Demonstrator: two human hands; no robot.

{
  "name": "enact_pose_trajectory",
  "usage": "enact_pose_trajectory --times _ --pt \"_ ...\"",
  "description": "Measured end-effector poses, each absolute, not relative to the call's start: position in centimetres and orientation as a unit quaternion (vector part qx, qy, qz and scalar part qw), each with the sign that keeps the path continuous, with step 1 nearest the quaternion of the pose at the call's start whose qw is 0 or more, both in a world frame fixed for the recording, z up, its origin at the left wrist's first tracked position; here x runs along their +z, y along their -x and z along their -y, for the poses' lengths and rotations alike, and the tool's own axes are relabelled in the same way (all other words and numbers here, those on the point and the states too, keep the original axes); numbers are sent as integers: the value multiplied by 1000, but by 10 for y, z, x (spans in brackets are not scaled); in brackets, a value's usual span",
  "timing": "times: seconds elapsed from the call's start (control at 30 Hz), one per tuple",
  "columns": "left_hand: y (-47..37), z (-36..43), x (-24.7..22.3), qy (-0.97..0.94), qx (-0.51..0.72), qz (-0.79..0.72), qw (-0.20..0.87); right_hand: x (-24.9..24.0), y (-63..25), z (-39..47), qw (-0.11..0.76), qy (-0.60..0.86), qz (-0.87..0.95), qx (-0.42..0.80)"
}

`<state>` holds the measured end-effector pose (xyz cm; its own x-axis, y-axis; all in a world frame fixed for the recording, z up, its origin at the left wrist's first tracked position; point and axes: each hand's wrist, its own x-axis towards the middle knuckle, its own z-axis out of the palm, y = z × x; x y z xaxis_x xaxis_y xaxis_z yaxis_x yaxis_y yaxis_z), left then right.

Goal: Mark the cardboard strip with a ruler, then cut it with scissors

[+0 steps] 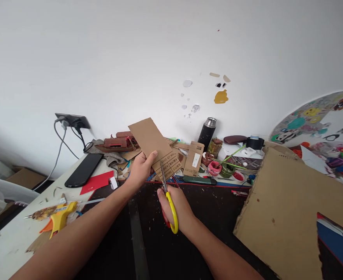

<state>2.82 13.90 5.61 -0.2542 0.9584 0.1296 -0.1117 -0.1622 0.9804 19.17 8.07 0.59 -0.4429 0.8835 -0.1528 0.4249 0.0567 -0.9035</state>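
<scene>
The left hand (pixel 140 169) pinches a plain brown cardboard piece (pixel 150 136), thumb on top near its lower end and fingers underneath, while the right hand (pixel 177 206) curls around the handles of yellow-and-red scissors (pixel 168 197). The piece is held tilted above the far edge of the dark work surface (pixel 159 249), and the scissor blades point up to a printed cardboard section (pixel 171 165) at its lower end; whether they bite into it cannot be told. From the left, a yellow glue gun (pixel 60 217) lies on the white tabletop (pixel 9 243), with a wall outlet (pixel 82 121) beyond it carrying plugged cables. A black phone (pixel 83 171) rests near a red paper sheet (pixel 95 182), and a brown model boat (pixel 115 144) sits farther back among scraps. Past the hands, a small cardboard strip with a white label (pixel 192 159) leans near a tilted black thermos (pixel 206 133). A green cutter (pixel 199 180) lies in front, and to its right stand a pink-red paint jar (pixel 214 168) and a green one (pixel 227 170). At the far right, a large cardboard sheet (pixel 282 194) with an angular notch slants over the dark surface.
</scene>
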Motion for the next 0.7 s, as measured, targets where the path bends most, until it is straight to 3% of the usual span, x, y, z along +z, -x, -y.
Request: enact_pose_trajectory --times 0.7 --pt "-22 -145 48 -441 622 -503 407 18 -199 -86 258 412 670 561"
